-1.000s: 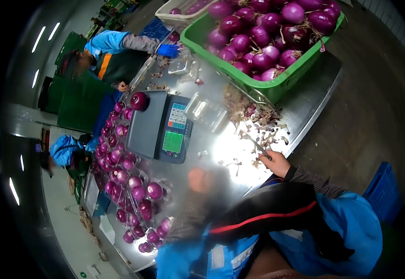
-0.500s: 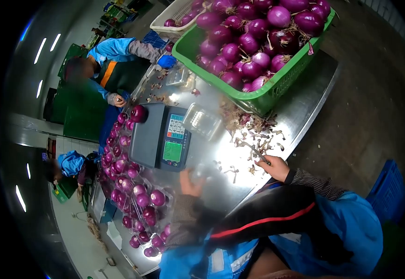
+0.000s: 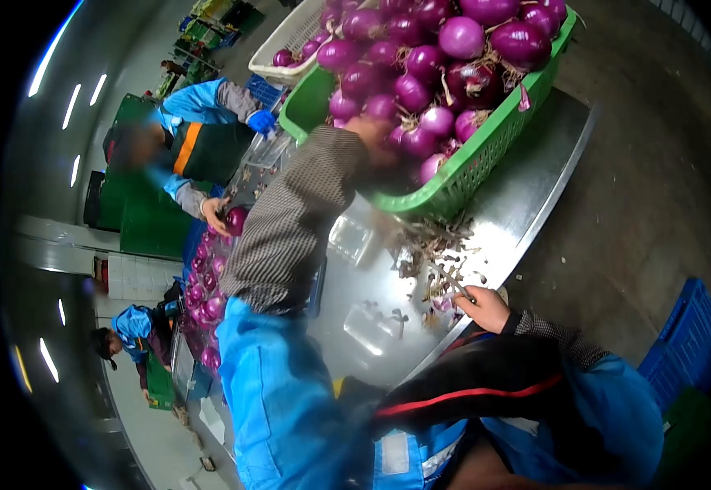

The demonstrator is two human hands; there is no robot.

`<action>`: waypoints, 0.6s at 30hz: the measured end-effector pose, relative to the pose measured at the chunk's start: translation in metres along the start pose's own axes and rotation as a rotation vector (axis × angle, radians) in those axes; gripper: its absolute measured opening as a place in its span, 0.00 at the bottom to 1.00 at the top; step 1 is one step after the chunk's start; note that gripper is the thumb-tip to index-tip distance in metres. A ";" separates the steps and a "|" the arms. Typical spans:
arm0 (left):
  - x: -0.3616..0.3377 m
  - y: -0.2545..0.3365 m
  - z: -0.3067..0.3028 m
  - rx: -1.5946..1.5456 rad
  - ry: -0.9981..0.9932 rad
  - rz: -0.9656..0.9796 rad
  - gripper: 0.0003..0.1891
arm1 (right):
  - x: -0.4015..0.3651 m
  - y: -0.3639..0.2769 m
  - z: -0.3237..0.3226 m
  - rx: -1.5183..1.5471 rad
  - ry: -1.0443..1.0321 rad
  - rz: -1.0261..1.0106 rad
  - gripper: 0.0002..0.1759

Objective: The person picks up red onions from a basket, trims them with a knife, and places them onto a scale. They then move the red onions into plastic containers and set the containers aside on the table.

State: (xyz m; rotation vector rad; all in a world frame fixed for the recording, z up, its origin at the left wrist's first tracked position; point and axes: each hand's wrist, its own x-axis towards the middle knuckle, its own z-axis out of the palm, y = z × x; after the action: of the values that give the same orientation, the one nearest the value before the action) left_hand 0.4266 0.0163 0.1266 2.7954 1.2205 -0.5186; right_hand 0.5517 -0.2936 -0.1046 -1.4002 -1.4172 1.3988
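My left hand (image 3: pixel 377 140) is inside the near left side of the green basket (image 3: pixel 453 184), against the red onions (image 3: pixel 425 140); its fingers are blurred. My right hand (image 3: pixel 484 309) is closed round the handle of a thin knife (image 3: pixel 451 280), held over dry onion trimmings (image 3: pixel 433 257) near the table's edge. Two clear plastic trays, one farther (image 3: pixel 350 238) and one nearer (image 3: pixel 372 328), lie on the metal table (image 3: pixel 335 298). My left sleeve hides most of the scale.
A co-worker's bare hand (image 3: pixel 215 214) touches an onion (image 3: pixel 235 220) across the table; their gloved hand (image 3: pixel 262 122) is by a white basket (image 3: pixel 278 70). Packed onions (image 3: pixel 206 286) lie at the left. A blue crate (image 3: pixel 682 343) stands at the right.
My left hand has moved from the table up into the green basket. A clear tray now lies where it was near. The co-worker's bare hand has reached the onion by the scale.
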 end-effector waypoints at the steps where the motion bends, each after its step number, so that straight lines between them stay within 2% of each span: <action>1: 0.011 0.008 -0.003 0.078 -0.112 -0.011 0.28 | -0.001 0.003 -0.005 0.060 -0.001 0.022 0.16; 4: 0.031 0.021 -0.002 0.246 -0.306 -0.047 0.29 | 0.000 0.014 -0.019 0.058 0.117 -0.026 0.14; 6: 0.038 0.023 0.000 0.309 -0.366 -0.065 0.29 | 0.001 0.016 -0.027 0.086 0.113 0.009 0.14; 10: 0.046 0.023 0.002 0.367 -0.386 -0.073 0.30 | 0.000 0.005 -0.035 0.105 0.113 0.019 0.15; 14: 0.039 0.017 -0.009 0.381 -0.299 -0.046 0.31 | 0.001 0.000 -0.035 0.046 0.128 -0.038 0.15; 17: 0.015 -0.010 -0.014 0.088 -0.111 -0.049 0.32 | -0.006 -0.026 -0.044 -0.020 0.100 -0.098 0.15; 18: 0.001 -0.027 -0.006 -0.335 -0.013 -0.076 0.33 | -0.008 -0.033 -0.048 -0.090 0.098 -0.117 0.15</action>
State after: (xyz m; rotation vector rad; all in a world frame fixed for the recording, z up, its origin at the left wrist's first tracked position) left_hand 0.4093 0.0363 0.1342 2.4714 1.2800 -0.3010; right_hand 0.5921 -0.2856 -0.0627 -1.3991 -1.4888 1.1903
